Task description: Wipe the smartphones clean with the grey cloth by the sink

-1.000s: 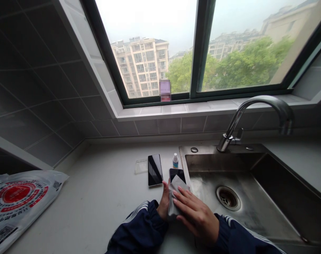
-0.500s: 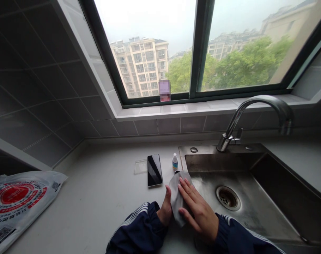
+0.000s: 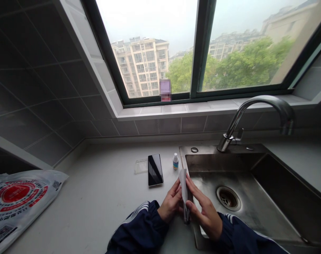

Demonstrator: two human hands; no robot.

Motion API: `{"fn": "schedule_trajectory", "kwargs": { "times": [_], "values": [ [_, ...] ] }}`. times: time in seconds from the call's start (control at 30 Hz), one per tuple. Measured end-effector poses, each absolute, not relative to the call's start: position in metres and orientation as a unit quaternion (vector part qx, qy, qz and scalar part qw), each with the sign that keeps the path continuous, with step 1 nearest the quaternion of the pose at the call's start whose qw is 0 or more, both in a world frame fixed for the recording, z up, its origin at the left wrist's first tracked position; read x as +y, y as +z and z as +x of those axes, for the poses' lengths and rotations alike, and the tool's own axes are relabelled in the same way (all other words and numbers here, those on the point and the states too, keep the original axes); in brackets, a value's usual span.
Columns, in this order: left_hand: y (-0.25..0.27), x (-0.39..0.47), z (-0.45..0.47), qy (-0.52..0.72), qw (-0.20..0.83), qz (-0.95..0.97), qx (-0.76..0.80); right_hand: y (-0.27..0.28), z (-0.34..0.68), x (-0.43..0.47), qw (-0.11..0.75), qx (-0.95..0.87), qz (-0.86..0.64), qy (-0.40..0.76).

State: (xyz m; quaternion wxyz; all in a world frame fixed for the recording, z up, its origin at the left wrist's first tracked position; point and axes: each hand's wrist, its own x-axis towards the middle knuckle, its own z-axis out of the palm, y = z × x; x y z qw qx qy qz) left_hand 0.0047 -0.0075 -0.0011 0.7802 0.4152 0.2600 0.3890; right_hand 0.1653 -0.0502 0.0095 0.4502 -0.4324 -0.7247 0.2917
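Note:
A grey cloth (image 3: pixel 184 185) stands on edge between my two hands, at the left rim of the sink. My left hand (image 3: pixel 171 203) presses against its left side with the fingers together. From the right, my right hand (image 3: pixel 203 208) grips the same cloth with fingertips and thumb. A thin dark edge shows at the cloth's lower end; what it belongs to is mostly hidden. Just beyond the cloth stands a small white-capped bottle (image 3: pixel 175 162) with a blue label. Left of that lies a dark-screened phone (image 3: pixel 155 170), beside a clear phone case (image 3: pixel 140 166).
The steel sink (image 3: pixel 183 155) with its drain (image 3: pixel 228 198) is on the right, under a curved chrome faucet (image 3: pixel 225 141). A white plastic bag (image 3: pixel 25 201) with red print lies on the counter (image 3: pixel 110 197) at the left. A window is behind.
The cloth has turned from lying broad under my right palm to standing edge-on. My left hand has come up along its left side, and my right hand has shifted slightly right.

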Motion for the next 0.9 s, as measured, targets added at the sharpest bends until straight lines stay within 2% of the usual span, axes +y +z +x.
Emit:
{"fn": "schedule_trajectory", "kwargs": {
  "times": [0.23, 0.47, 0.9],
  "values": [
    [-0.003, -0.003, 0.011, 0.411, 0.785, 0.375, 0.272, 0.011, 0.170, -0.051, 0.501, -0.613, -0.443, 0.421],
    [0.004, -0.004, 0.009, 0.427, 0.797, 0.309, 0.296, 0.010, 0.166, -0.050, 0.506, -0.524, -0.459, 0.509],
    [0.007, -0.003, 0.004, 0.386, 0.853, 0.230, 0.266, 0.016, 0.167, -0.044, 0.501, -0.516, -0.526, 0.454]
  ]
}}
